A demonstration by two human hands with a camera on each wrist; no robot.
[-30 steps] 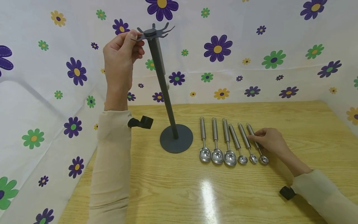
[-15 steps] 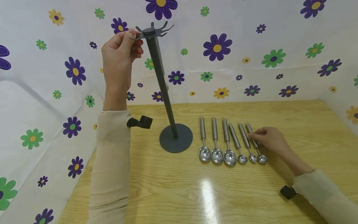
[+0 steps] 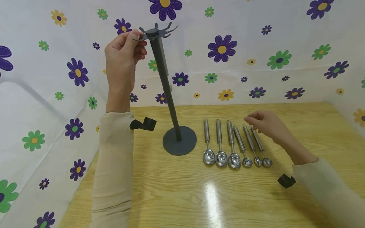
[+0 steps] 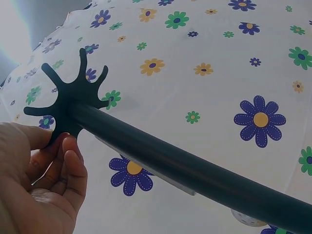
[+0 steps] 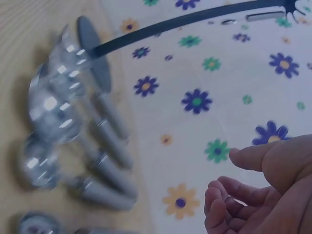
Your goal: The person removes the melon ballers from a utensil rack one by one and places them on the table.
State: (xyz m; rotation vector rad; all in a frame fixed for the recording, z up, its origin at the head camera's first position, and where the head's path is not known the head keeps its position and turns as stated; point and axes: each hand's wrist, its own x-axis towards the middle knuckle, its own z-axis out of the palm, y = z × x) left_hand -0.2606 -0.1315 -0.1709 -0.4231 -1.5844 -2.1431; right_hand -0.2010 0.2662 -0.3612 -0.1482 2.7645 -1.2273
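My left hand (image 3: 121, 60) pinches one arm of the hook ring (image 3: 152, 32) on top of a dark utensil stand (image 3: 167, 95). The ring's other prongs spread outward, as the left wrist view also shows. Behind the pole hangs a steel scoop (image 4: 249, 220), partly hidden by it. My right hand (image 3: 268, 125) hovers over the top of the rightmost small scoop (image 3: 267, 162), covering part of its handle. Thumb and fingers of that hand are apart and loosely bent, holding nothing in the right wrist view.
Larger steel scoops (image 3: 221, 159) and smaller ones (image 3: 247, 162) lie in a row, handles away from me, right of the stand's round base (image 3: 179, 145). A flower-printed cloth (image 3: 194, 72) closes off the back and sides of the wooden table (image 3: 171, 190).
My right hand has let go of the rightmost scoop's handle and lifted up and away from me. That scoop's head shifted slightly left before this. The left hand keeps its pinch.
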